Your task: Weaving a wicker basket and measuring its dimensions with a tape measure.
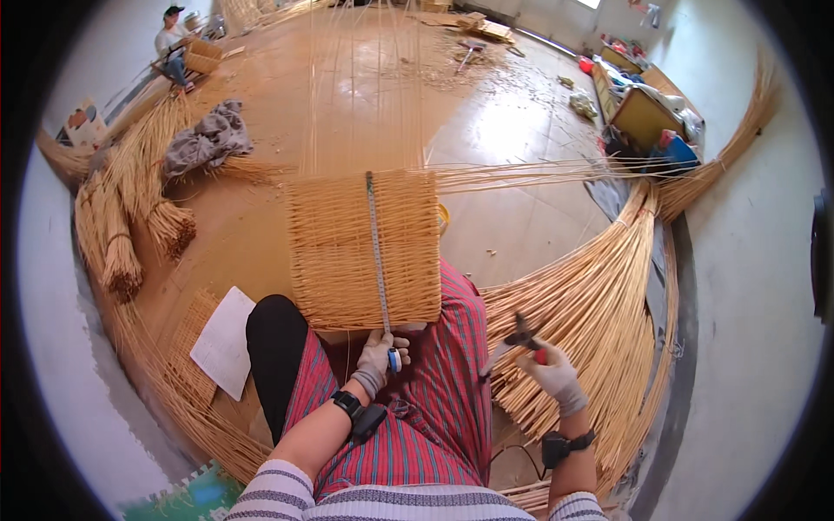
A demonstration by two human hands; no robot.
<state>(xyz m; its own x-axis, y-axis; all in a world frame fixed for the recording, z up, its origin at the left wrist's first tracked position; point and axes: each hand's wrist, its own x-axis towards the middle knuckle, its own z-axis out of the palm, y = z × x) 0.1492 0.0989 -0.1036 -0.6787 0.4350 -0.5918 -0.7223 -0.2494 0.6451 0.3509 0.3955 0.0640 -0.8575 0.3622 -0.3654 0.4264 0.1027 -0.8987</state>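
My left hand (375,356), in a pale glove, is closed at the near edge of a woven wicker panel (330,252). It grips a tape measure (393,360) with a blue-and-white case. The drawn-out tape lies across the weave up to the panel's far edge, tilted slightly. The panel rests over my knees, which a red striped cloth (434,438) covers. Off to the right, my gloved right hand (554,378) is wrapped round pruning shears (524,337) with dark blades and a red handle. The shears are held up over loose wicker rods, apart from the panel.
Long unwoven rods (365,95) stretch from the panel's far edge; others (539,174) stick out rightward. A large rod bundle (599,304) fans out at right. More bundles (113,226), a grey cloth (208,139) and a white sheet (226,343) lie left. Another person (174,48) sits far left.
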